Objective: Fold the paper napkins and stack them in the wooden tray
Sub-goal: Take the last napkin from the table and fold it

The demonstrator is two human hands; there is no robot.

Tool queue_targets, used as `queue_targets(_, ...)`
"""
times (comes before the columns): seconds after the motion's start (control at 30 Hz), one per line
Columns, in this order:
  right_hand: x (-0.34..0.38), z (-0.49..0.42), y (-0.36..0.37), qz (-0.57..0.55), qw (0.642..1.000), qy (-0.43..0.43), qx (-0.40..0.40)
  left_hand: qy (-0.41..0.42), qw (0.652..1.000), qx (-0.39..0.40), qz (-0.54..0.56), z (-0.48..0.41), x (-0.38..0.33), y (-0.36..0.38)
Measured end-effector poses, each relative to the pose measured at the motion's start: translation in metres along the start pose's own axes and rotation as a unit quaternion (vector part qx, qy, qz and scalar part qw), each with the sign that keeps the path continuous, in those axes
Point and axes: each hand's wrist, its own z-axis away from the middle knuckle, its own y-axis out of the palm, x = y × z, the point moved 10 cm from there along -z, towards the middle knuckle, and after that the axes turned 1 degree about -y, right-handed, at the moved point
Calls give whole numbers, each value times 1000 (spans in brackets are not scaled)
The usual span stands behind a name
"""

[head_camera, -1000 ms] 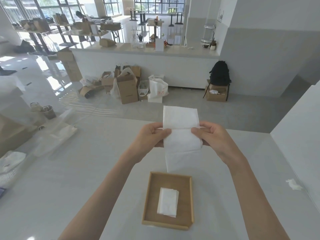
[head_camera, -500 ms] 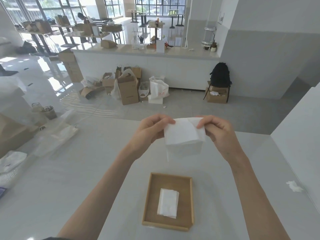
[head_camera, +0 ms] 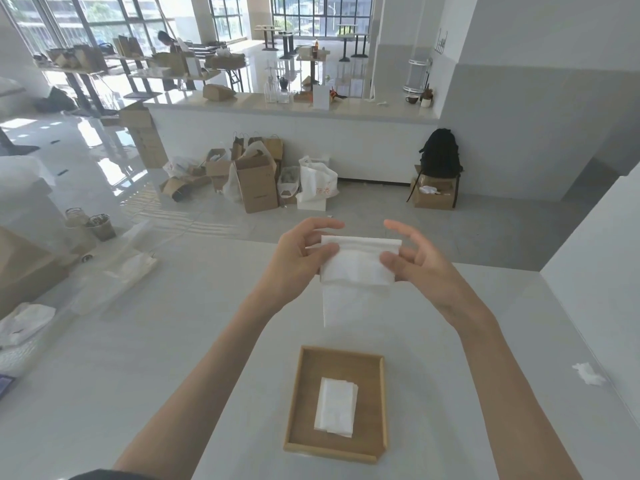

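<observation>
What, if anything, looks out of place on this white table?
A small crumpled scrap of white paper lies alone near the right edge of the table, apart from the wooden tray where the folded napkins sit stacked.

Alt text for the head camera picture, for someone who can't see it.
A left hand and a right hand pinch the side edges of a partly folded paper napkin, held in the air over a pale table. Below it, a wooden tray holds a stack of folded napkins.
</observation>
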Motion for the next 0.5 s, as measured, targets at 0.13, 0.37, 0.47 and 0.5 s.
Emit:
queue_targets(0.13,-4,-2,4,16,1000,10,11,-17,999,4,48,-2,4,-1)
queue_targets(0.37,0,-7,-2,7,1000,-3,-8,-102,989,77,67,6,36,11)
queue_targets(0.47,-9,-8,4,21,999,21,17,-101,990,55,86,5,38,7)
queue_targets(0.5,-11,-8,3,28,999,22,12,-103,989,57,89,4,37,6)
